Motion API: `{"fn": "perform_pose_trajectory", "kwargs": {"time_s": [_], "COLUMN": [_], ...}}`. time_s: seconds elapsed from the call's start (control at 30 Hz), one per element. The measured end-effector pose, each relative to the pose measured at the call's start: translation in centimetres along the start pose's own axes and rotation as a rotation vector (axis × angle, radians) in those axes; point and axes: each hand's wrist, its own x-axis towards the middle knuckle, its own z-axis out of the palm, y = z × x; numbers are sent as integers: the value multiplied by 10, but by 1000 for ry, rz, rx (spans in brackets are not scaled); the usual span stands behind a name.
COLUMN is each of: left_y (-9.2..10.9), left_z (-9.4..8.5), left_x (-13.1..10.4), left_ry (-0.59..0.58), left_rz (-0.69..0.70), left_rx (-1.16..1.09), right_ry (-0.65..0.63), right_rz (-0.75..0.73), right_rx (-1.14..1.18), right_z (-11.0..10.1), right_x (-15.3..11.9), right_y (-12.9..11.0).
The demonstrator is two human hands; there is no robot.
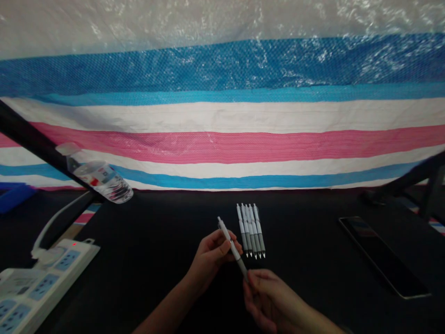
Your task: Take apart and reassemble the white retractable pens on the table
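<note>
A white pen with a grey grip (pixel 229 240) is held between my two hands, tilted with its clicker end up and to the left. My left hand (pixel 212 253) pinches the barrel near its middle with thumb and fingers. At the grey lower end, the fingers of my right hand (pixel 269 294) are closed round the pen, hiding its tip. Just beyond my hands, several matching pens (pixel 251 230) lie side by side in a row on the black table (pixel 302 232), their silver tips pointing toward me.
To the right lies a dark phone (pixel 382 257). A white power strip (pixel 52 278) with a plugged-in cable sits at the left. Behind it, a clear plastic bottle (pixel 102 178) leans by a black bar (pixel 34 144). A striped plastic sheet (pixel 222 148) hangs along the table's far edge.
</note>
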Motion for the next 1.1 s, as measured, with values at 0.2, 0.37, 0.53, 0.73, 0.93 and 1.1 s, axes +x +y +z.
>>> {"fn": "perform_pose_trajectory", "kwargs": {"time_s": [0.2, 0.37, 0.53, 0.73, 0.93, 1.1], "left_y": [7, 11, 11, 11, 10, 12], "left_z": [2, 3, 2, 5, 7, 7], "left_x": [-3, -4, -2, -4, -5, -5], "left_ry": [66, 64, 48, 65, 117, 150], "left_rz": [95, 132, 90, 113, 142, 148], "left_rx": [139, 188, 232, 227, 208, 186], "right_ry": [-47, 94, 115, 123, 128, 129], "right_rz": [-63, -217, -226, -230, -235, -238], "right_rx": [-287, -648, -737, -755, -745, -752], "right_z": [4, 8, 9, 8, 10, 10], "right_x": [-9, -17, -17, -16, -16, -16], "right_y": [-15, -24, -25, -24, -26, -26]}}
